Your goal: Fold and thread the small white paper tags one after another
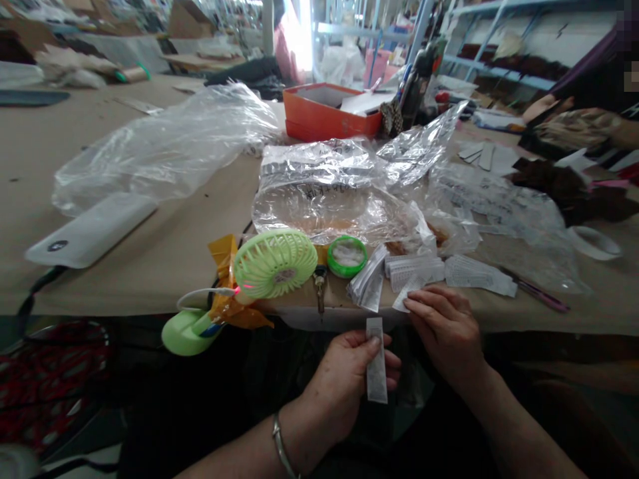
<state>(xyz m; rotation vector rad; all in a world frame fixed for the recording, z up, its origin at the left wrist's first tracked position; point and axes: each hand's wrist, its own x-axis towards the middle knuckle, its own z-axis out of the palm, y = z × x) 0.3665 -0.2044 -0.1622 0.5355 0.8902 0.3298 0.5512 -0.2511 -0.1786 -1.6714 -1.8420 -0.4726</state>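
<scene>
My left hand (344, 372) pinches a narrow white paper label (377, 382) upright between thumb and fingers, just off the table's front edge. To the right, my right hand (446, 329) has its fingertips closed on the corner of another white label (403, 303) at the edge of the table. Around it lie a fanned bundle of printed labels (369, 279), a second stack (413, 269) and a third bundle (479, 275). Behind my left hand stands a round green tub (347, 257) with white contents.
A green fan (274, 265) stands at the front edge, left of the tub. Clear plastic bags (329, 199) lie behind, before an orange box (332, 123). A pink pen (542, 295) and tape roll (594, 243) lie right. Another person's hand (546, 106) shows far right.
</scene>
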